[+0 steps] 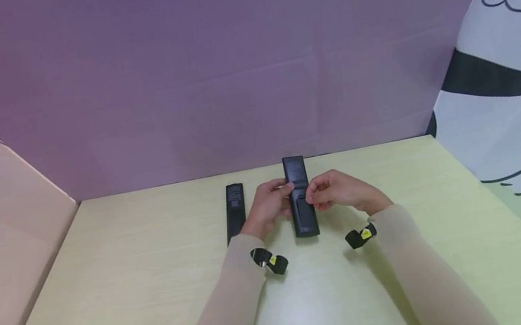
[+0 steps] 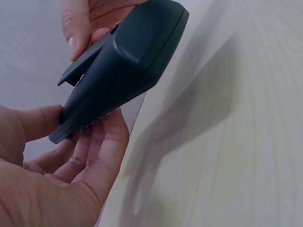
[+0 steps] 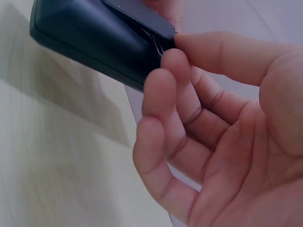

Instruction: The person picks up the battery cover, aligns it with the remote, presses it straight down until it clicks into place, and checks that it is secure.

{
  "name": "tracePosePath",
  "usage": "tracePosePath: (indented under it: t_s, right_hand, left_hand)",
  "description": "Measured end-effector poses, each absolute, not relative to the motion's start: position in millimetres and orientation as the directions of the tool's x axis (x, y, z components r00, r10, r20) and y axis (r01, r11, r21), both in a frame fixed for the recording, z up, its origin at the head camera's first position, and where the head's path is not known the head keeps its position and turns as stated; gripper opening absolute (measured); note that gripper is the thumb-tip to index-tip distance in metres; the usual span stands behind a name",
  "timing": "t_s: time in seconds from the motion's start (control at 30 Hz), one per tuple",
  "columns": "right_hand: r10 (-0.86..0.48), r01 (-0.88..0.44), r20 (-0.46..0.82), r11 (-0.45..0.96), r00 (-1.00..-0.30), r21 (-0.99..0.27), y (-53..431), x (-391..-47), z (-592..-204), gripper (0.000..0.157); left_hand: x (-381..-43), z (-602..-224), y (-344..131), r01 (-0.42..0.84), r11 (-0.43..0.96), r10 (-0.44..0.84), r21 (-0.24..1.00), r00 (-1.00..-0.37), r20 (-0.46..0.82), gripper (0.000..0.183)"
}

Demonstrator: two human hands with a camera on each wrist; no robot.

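A black remote control (image 1: 295, 171) is held back side up above the table, its long axis pointing away from me. My left hand (image 1: 269, 206) grips it by the left edge, thumb on the back and fingers beneath. At its right edge, my right hand (image 1: 340, 191) pinches the battery cover (image 3: 144, 19) between thumb and forefinger. One end of that cover stands raised from the remote's body in both wrist views, leaving a narrow gap. The inside of the battery compartment is mostly hidden under the cover.
A second black remote control (image 1: 234, 209) lies on the light wooden table (image 1: 158, 290), just left of my left hand, partly covered by the wrist. A purple backdrop (image 1: 227, 77) rises behind the table's far edge, with printed panels at either side.
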State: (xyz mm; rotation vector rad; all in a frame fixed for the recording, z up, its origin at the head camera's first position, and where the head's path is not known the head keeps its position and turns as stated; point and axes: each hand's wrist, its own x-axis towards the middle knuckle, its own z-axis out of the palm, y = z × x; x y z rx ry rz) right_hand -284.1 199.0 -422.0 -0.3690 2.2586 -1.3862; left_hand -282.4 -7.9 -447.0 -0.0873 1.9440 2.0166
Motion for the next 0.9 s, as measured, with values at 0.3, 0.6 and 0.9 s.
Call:
tracePosePath:
  t_s: [0.3, 0.6, 0.9]
  right_hand:
    - [-0.421, 0.022, -0.257, 0.488, -0.87, -0.872, 196.0, -282.3, -420.6, 0.014]
    - [-0.393, 0.034, -0.258, 0.494, -0.883, -0.869, 193.2, -282.3, -423.3, 0.011]
    - [-0.379, 0.024, -0.254, 0.517, -0.89, -0.855, 191.5, -282.1, -423.8, 0.011]
  left_hand:
    - [-282.4, -447.9, -7.6, -0.284, -0.015, 0.194, 0.959, -0.941, -0.276, 0.036]
    - [-281.2, -446.5, -7.4, -0.283, -0.017, 0.188, 0.959, -0.943, -0.275, 0.037]
    - [-282.1, -447.2, -7.8, -0.28, -0.023, 0.188, 0.96, -0.944, -0.271, 0.037]
